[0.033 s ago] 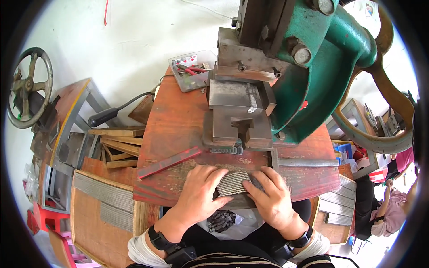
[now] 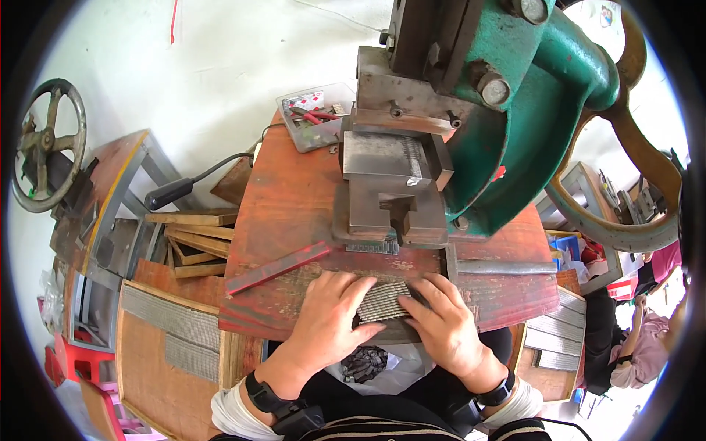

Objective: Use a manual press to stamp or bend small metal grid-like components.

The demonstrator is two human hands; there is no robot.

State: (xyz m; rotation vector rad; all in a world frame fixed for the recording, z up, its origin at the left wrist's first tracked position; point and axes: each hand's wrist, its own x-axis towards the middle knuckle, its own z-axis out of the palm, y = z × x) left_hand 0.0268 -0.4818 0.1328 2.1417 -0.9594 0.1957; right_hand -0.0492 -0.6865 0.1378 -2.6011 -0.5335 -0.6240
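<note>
A block of small silvery metal strips (image 2: pixel 382 302), laid side by side in rows, rests at the front of the worn wooden bench. My left hand (image 2: pixel 329 312) grips it from the left, with thumb and fingers along its edges. From the right, my right hand (image 2: pixel 443 323) closes on the same block, its thumb tip at the corner. Beyond the hands stands a green press (image 2: pixel 544 140) with a steel die (image 2: pixel 401 213) under its ram. A short row of metal pieces (image 2: pixel 371 248) sits at the die's front edge.
A red bar (image 2: pixel 279 267) lies left on the bench, a grey metal rod (image 2: pixel 507 267) right. A clear box of tools (image 2: pixel 316 136) stands behind. Wooden trays (image 2: pixel 169 382) with metal strips flank the bench. Dark pieces fill a white bag (image 2: pixel 401 371) below. Another person (image 2: pixel 651 349) sits far right.
</note>
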